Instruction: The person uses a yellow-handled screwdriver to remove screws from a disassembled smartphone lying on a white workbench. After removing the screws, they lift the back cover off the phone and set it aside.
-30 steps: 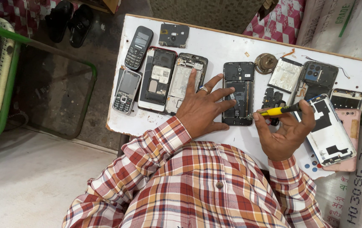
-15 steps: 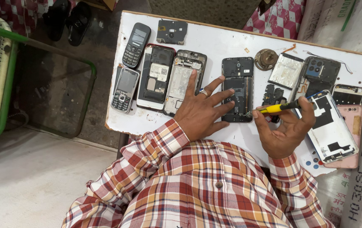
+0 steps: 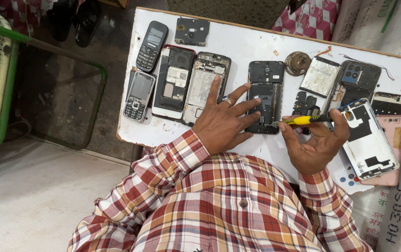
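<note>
My left hand [image 3: 223, 122] lies flat on the white board [image 3: 249, 46], fingers spread, with its fingertips pressing the lower part of an opened black phone [image 3: 266, 95]. My right hand [image 3: 313, 142] grips a yellow-and-black screwdriver [image 3: 303, 120], held level with its tip pointing left at the lower right edge of that phone. A ring shows on one left finger. Both arms wear a red plaid shirt.
Several opened phones and parts lie along the board: two keypad phones [image 3: 139, 93] at the left, a backless phone [image 3: 174, 81], a bare frame [image 3: 205, 86], a round part [image 3: 297, 63], a white back cover [image 3: 367, 140]. A green metal frame [image 3: 9, 116] stands at the left.
Hardly anything has moved. My left hand still rests on the black phone, and the screwdriver stays at its lower right edge. The camera view shifted slightly.
</note>
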